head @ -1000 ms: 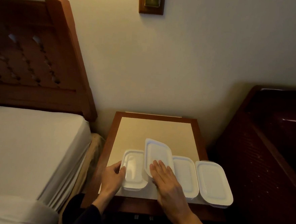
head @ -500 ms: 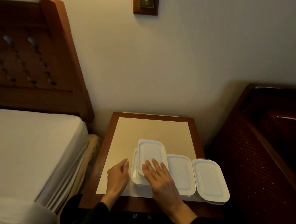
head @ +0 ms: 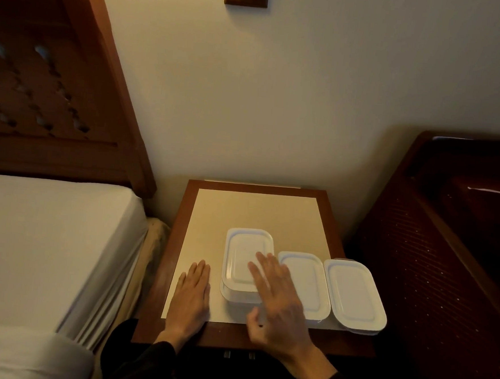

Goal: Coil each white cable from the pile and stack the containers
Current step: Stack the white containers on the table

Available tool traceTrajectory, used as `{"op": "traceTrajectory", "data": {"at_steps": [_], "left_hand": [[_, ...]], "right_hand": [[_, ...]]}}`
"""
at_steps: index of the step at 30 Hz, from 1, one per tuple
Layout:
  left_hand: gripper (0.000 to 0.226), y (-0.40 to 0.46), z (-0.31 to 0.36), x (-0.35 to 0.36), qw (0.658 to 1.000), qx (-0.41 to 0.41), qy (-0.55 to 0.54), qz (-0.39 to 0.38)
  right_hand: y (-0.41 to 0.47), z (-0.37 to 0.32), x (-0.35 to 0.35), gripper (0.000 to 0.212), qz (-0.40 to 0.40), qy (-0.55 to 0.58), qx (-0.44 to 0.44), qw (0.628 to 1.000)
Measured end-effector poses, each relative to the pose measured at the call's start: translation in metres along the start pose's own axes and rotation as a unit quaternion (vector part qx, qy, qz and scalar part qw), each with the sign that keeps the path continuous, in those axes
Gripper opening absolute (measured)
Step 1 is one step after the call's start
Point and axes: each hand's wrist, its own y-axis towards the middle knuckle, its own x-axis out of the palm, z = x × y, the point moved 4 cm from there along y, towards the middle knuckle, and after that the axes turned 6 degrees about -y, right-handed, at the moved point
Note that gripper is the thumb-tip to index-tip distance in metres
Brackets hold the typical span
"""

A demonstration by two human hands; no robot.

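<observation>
Several white lidded containers lie on the bedside table (head: 204, 192). At the left, one container (head: 245, 254) rests on top of another (head: 236, 297), forming a stack of two. A third container (head: 306, 282) and a fourth (head: 354, 294) lie side by side to the right. My right hand (head: 276, 297) hovers with spread fingers over the right edge of the stack, holding nothing. Just left of the stack, my left hand (head: 191, 294) lies flat and open on the tabletop. No white cable is visible.
A bed with a white sheet (head: 46, 249) and a wooden headboard (head: 57, 87) stands to the left. Dark wooden furniture (head: 445, 262) is close on the right. The fourth container overhangs the table's front right corner. The wall is right behind the table.
My right hand set the lifted container down on the leftmost one and has let go of it. My left hand released the bottom container and now rests flat on the table.
</observation>
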Motion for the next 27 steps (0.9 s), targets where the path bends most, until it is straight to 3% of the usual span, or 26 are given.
{"op": "traceTrajectory", "data": {"at_steps": [2,4,7,10,17,20,23,27], "left_hand": [[0.075,0.0,0.002,-0.001,1.0,0.004,0.021,0.005],[0.08,-0.001,0.003,-0.001,1.0,0.005,0.023,0.016],[0.078,-0.002,0.002,0.001,1.0,-0.002,0.03,0.006],[0.079,-0.002,0.005,0.001,0.999,-0.01,0.037,-0.003],[0.079,-0.002,0.004,0.001,0.999,-0.015,0.04,-0.005],[0.091,-0.002,0.004,0.002,0.999,-0.02,0.043,-0.006],[0.099,-0.003,0.007,-0.001,0.999,-0.023,0.049,-0.004],[0.085,-0.002,0.008,-0.002,0.999,-0.026,0.04,-0.006]], "right_hand": [[-0.013,0.027,-0.011,0.089,-0.005,-0.003,0.08,0.997],[-0.027,0.052,-0.008,0.087,-0.061,-0.061,0.116,0.99],[-0.041,0.072,0.009,0.083,-0.154,-0.145,0.088,0.973],[-0.042,0.075,0.016,0.07,-0.189,-0.15,0.093,0.966],[-0.031,0.06,0.0,0.069,-0.092,-0.123,0.116,0.981],[-0.013,0.054,-0.018,0.066,-0.036,-0.14,0.12,0.982],[0.011,0.035,-0.036,0.067,0.017,-0.13,0.08,0.988],[0.035,-0.006,-0.03,0.073,0.012,-0.145,-0.003,0.989]]}}
